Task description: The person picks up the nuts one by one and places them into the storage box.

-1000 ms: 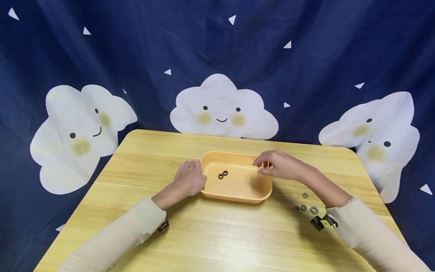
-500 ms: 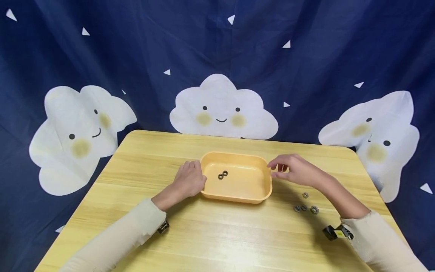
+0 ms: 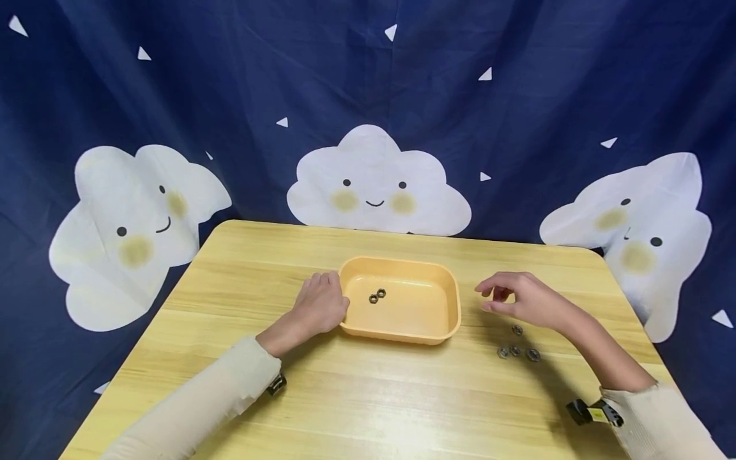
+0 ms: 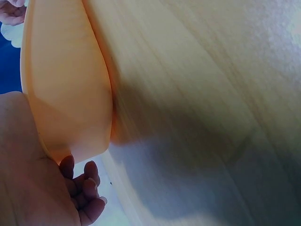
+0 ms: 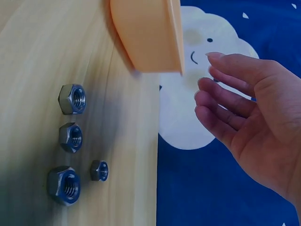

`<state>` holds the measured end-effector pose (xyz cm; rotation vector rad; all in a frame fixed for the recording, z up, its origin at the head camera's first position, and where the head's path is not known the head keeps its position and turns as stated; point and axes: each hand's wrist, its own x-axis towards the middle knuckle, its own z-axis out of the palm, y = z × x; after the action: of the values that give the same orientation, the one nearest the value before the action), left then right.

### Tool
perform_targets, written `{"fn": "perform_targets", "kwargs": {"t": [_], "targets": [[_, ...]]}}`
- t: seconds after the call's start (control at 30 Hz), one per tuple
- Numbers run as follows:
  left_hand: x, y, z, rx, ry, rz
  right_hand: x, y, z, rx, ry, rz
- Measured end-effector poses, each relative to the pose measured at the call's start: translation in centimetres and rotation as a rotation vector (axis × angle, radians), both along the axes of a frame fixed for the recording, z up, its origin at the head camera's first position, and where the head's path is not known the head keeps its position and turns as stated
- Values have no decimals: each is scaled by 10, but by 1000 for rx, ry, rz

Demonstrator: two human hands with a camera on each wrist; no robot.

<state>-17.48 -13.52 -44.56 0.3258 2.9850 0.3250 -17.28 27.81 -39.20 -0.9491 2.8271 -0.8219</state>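
An orange-yellow plastic tray (image 3: 402,335) stands mid-table with two small hex nuts (image 3: 377,296) lying close together in its left half. My left hand (image 3: 322,301) grips the left end of the tray at its rim; the left wrist view shows its curled fingers (image 4: 89,188) below that end. Off the tray's right side, my right hand (image 3: 526,299) hovers above the table, fingers loosely bent and holding nothing. Nearest to it are several metal hex nuts (image 5: 73,99) of different sizes, lying on the tabletop.
The light wooden table (image 3: 402,396) ends at the back against a dark blue curtain (image 3: 368,64) printed with white clouds. A black wrist camera (image 3: 592,412) sits below the right sleeve.
My right hand has moved from over the tray's right end out to the right and slightly nearer, toward the loose nuts. The left hand and the tray have stayed in place.
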Motion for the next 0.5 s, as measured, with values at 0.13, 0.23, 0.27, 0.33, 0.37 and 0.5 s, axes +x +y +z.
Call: {"fn": "perform_targets", "kwargs": {"t": [0.13, 0.23, 0.27, 0.33, 0.37, 0.5], "targets": [[-1, 0, 0, 4, 2, 1, 4, 7, -1, 7, -9, -22], [-1, 0, -1, 6, 1, -1, 9, 12, -2, 5, -1, -26], [-1, 0, -1, 6, 2, -3, 10, 14, -3, 3, 3, -28], [-1, 1, -1, 4, 3, -5, 14, 17, -4, -3, 10, -33], [-1, 0, -1, 2, 5, -6, 16, 19, -6, -6, 17, -35], [1, 0, 0, 3, 5, -6, 24, 28, -9, -21, 15, -58]]}}
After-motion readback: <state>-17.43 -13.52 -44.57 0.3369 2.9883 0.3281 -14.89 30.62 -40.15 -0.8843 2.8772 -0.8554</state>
